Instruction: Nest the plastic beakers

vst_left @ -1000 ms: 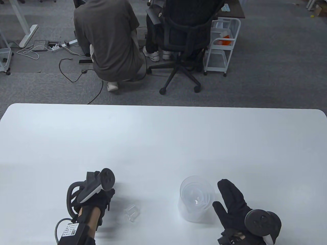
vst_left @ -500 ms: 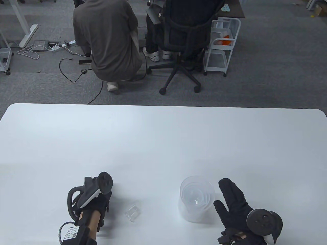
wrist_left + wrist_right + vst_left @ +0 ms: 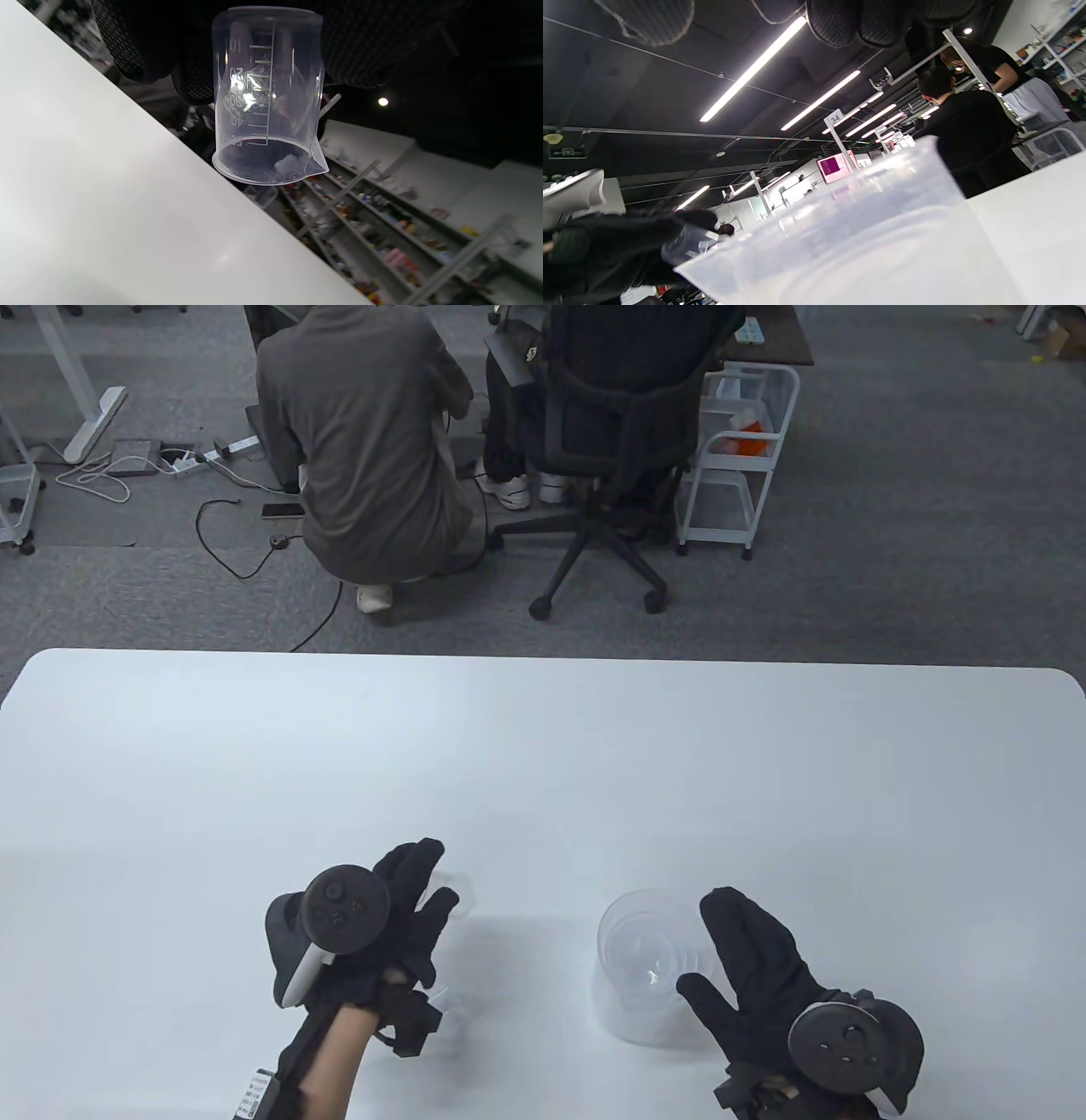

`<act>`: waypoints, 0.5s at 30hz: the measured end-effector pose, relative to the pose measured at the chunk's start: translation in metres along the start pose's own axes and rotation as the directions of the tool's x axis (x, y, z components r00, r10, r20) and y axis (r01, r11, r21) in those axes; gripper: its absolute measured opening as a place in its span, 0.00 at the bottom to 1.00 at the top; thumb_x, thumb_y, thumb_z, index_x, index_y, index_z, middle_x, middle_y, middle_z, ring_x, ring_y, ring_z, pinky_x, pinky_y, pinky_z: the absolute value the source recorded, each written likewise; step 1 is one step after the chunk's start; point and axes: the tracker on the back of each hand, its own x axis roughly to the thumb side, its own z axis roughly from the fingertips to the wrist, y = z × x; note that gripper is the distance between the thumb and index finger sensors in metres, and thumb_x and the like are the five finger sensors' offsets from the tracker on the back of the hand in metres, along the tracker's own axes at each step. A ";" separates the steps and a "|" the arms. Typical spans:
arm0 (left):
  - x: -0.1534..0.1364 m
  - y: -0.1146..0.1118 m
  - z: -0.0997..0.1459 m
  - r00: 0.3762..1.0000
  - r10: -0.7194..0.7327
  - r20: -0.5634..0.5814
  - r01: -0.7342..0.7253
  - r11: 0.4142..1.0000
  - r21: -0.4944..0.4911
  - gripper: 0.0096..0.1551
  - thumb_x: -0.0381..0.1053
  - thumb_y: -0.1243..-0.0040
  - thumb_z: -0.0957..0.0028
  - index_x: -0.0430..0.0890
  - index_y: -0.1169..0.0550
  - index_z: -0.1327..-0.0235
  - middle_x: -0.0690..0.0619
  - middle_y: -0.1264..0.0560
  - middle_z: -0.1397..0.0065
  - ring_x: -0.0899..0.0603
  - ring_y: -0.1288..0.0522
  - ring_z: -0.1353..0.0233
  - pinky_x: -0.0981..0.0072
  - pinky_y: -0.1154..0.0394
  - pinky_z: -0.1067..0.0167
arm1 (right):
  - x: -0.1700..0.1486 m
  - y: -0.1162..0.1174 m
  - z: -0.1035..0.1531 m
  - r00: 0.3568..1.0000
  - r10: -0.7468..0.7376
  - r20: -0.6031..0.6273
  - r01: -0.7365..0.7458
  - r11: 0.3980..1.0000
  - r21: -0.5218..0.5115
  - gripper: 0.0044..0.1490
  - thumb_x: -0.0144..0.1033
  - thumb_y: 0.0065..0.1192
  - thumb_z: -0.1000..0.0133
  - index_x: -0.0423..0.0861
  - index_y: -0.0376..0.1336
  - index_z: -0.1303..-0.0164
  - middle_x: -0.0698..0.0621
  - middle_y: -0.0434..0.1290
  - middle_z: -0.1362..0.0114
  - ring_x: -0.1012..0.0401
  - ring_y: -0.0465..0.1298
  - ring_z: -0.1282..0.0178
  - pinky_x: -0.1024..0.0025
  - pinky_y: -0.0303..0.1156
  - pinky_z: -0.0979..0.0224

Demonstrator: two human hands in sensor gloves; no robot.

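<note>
A stack of nested clear plastic beakers (image 3: 646, 976) stands upright on the white table (image 3: 543, 763) near the front right. It fills the bottom of the right wrist view (image 3: 865, 250). My right hand (image 3: 706, 943) lies against its right side with fingers and thumb spread, not closed around it. My left hand (image 3: 428, 891) holds a small clear 50 ml beaker (image 3: 267, 106) in its fingers (image 3: 191, 63), lifted off the table with its mouth turned towards the wrist camera. In the table view only a sliver of it (image 3: 445, 884) shows past the fingertips.
The table's far edge runs across the middle of the table view. Beyond it are a crouching person (image 3: 365, 449), an office chair (image 3: 611, 432) and a white trolley (image 3: 738, 449) on the carpet.
My left hand has taken the small beaker off the table and lifted it forward and right. My right hand has moved slightly closer to the stack.
</note>
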 end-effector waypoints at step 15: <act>0.088 -0.052 0.012 0.830 0.532 0.170 -0.474 0.832 -0.287 0.36 0.53 0.47 0.47 0.41 0.35 0.27 0.34 0.37 0.24 0.31 0.23 0.31 0.47 0.23 0.39 | 0.065 0.008 -0.007 0.982 -0.015 0.188 0.018 1.000 -0.012 0.49 0.58 0.58 0.45 0.43 0.47 0.23 0.38 0.53 0.15 0.37 0.59 0.20 0.39 0.59 0.26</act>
